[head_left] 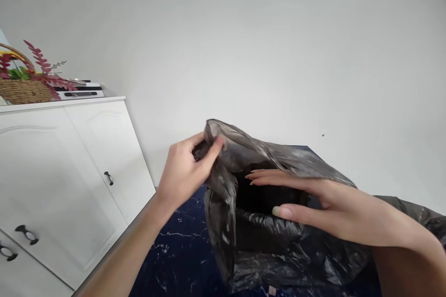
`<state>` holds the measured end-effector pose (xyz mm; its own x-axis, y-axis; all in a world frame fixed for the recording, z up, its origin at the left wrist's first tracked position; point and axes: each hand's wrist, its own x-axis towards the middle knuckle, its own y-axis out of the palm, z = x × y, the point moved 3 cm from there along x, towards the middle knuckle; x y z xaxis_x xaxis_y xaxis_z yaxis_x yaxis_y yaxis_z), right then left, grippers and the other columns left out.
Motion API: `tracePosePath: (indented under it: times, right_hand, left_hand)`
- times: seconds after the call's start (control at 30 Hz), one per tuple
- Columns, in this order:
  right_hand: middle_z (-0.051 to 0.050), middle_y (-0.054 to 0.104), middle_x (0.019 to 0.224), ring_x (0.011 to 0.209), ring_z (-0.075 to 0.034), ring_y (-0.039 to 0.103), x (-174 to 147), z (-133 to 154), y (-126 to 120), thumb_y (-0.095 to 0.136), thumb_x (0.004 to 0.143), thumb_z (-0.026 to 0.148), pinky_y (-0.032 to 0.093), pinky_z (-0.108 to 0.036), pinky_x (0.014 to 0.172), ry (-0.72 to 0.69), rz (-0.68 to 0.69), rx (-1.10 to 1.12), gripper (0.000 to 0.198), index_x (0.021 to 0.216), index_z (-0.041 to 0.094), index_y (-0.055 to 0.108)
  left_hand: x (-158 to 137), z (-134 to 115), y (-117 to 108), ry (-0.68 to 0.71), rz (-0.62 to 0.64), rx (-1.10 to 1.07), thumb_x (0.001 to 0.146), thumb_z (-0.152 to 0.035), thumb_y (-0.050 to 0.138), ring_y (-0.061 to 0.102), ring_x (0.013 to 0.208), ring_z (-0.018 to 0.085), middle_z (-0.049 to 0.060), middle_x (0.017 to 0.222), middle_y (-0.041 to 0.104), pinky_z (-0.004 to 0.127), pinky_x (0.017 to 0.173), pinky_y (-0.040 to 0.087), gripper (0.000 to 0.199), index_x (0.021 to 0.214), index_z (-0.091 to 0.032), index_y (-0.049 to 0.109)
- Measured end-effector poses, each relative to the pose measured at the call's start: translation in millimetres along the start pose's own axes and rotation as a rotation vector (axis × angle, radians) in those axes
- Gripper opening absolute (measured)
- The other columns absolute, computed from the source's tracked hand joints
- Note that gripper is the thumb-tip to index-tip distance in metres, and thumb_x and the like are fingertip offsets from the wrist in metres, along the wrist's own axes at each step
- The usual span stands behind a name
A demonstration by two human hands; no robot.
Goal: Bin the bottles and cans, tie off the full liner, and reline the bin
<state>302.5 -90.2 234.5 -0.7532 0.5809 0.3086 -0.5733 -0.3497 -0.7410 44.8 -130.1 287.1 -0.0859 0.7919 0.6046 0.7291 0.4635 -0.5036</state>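
A black, thin, shiny plastic bag (265, 236) spreads in front of me with its mouth gaping. My left hand (184, 162) pinches the bag's upper left rim between thumb and fingers, lifting that edge. Inside the mouth lies my right hand (331, 204), its fingers stretched out to the left and the thumb apart, resting near the lower rim. Part of the bag's upper rim hangs over the back of my right hand. The inside of the bag is dark, and its bottom cannot be made out.
Beneath the bag is a dark blue, marble-patterned surface (177, 250). To the left stands a white cabinet (94, 162) with dark handles. On its top are a wicker basket (26, 91) with red leaves and a white-and-black box (81, 90). A plain pale wall (244, 46) rises behind.
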Motion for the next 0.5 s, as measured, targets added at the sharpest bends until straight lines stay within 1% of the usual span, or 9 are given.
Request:
tracePosePath:
  times: [0.03, 0.07, 0.13, 0.2, 0.27, 0.3, 0.33, 0.4, 0.5]
  right_hand:
    - [0.009, 0.062, 0.156, 0.148, -0.029, 0.055, 0.1, 0.8, -2.8, 0.068, 0.101, 0.057, 0.05, -0.045, 0.122, 0.001, 0.006, 0.047, 0.049, 0.149, 0.052, 0.062]
    - [0.008, 0.063, 0.155, 0.146, -0.028, 0.057, 0.8, 0.7, -5.6, 0.069, 0.101, 0.055, 0.05, -0.045, 0.121, -0.005, -0.016, 0.104, 0.045, 0.146, 0.05, 0.064]
    - [0.003, 0.068, 0.149, 0.138, -0.027, 0.064, 4.3, -2.8, -10.9, 0.069, 0.102, 0.052, 0.055, -0.043, 0.117, -0.038, -0.131, 0.236, 0.037, 0.138, 0.044, 0.071]
    - [-0.002, 0.073, 0.142, 0.129, -0.027, 0.071, 10.1, -11.4, -13.7, 0.068, 0.102, 0.052, 0.059, -0.043, 0.111, -0.047, -0.276, 0.342, 0.034, 0.132, 0.037, 0.074]
    - [-0.005, 0.076, 0.134, 0.123, -0.028, 0.074, 16.7, -22.7, -14.2, 0.069, 0.101, 0.055, 0.06, -0.046, 0.109, 0.0, -0.42, 0.335, 0.035, 0.128, 0.032, 0.074]
    - [-0.006, 0.077, 0.132, 0.122, -0.028, 0.073, 19.9, -27.8, -13.6, 0.069, 0.1, 0.056, 0.059, -0.047, 0.111, 0.035, -0.468, 0.285, 0.037, 0.127, 0.031, 0.073]
    - [-0.007, 0.077, 0.132, 0.124, -0.029, 0.072, 23.1, -32.2, -12.6, 0.068, 0.1, 0.058, 0.057, -0.049, 0.113, 0.071, -0.488, 0.219, 0.039, 0.127, 0.03, 0.073]
    - [-0.006, 0.075, 0.136, 0.129, -0.031, 0.069, 28.8, -38.4, -9.4, 0.065, 0.1, 0.062, 0.053, -0.051, 0.116, 0.124, -0.446, 0.096, 0.044, 0.129, 0.031, 0.073]
    - [-0.004, 0.07, 0.145, 0.137, -0.033, 0.064, 34.8, -44.0, -4.7, 0.056, 0.102, 0.07, 0.051, -0.055, 0.117, 0.168, -0.298, 0.026, 0.052, 0.139, 0.035, 0.068]
  left_hand:
    - [6.5, 9.7, -1.3, -0.065, 0.006, -0.03, 0.099, -0.058, 0.068, 0.07, 0.076, 0.02, 0.004, 0.086, 0.077, 0.028, 0.064, 0.049, 0.041, 0.088, -0.019, 0.076]
    - [12.0, 20.4, -1.5, -0.125, 0.024, -0.067, 0.097, -0.061, 0.069, 0.071, 0.077, 0.021, 0.005, 0.085, 0.077, 0.028, 0.064, 0.049, 0.044, 0.087, -0.019, 0.076]
    - [20.1, 43.4, 0.8, -0.228, 0.077, -0.147, 0.094, -0.066, 0.07, 0.072, 0.078, 0.022, 0.006, 0.085, 0.077, 0.029, 0.065, 0.051, 0.049, 0.085, -0.019, 0.076]
    - [24.8, 65.3, 5.9, -0.295, 0.129, -0.233, 0.092, -0.069, 0.071, 0.073, 0.081, 0.024, 0.007, 0.09, 0.078, 0.03, 0.068, 0.053, 0.051, 0.089, -0.018, 0.077]
    - [27.2, 83.7, 12.6, -0.339, 0.166, -0.308, 0.089, -0.069, 0.073, 0.075, 0.09, 0.027, 0.009, 0.097, 0.08, 0.032, 0.074, 0.056, 0.052, 0.098, -0.018, 0.078]
    - [28.0, 91.4, 15.9, -0.35, 0.169, -0.331, 0.087, -0.069, 0.075, 0.075, 0.095, 0.029, 0.01, 0.1, 0.08, 0.033, 0.078, 0.057, 0.053, 0.102, -0.018, 0.077]
    - [28.9, 98.1, 19.0, -0.353, 0.165, -0.341, 0.085, -0.068, 0.077, 0.075, 0.1, 0.031, 0.011, 0.103, 0.08, 0.035, 0.082, 0.058, 0.054, 0.106, -0.018, 0.077]
    - [30.7, 109.5, 24.4, -0.346, 0.143, -0.33, 0.08, -0.066, 0.08, 0.074, 0.107, 0.034, 0.011, 0.105, 0.08, 0.039, 0.088, 0.059, 0.055, 0.107, -0.019, 0.076]
    - [31.7, 124.3, 30.1, -0.333, 0.124, -0.31, 0.076, -0.066, 0.081, 0.074, 0.109, 0.039, 0.012, 0.104, 0.08, 0.045, 0.09, 0.06, 0.054, 0.102, -0.019, 0.075]
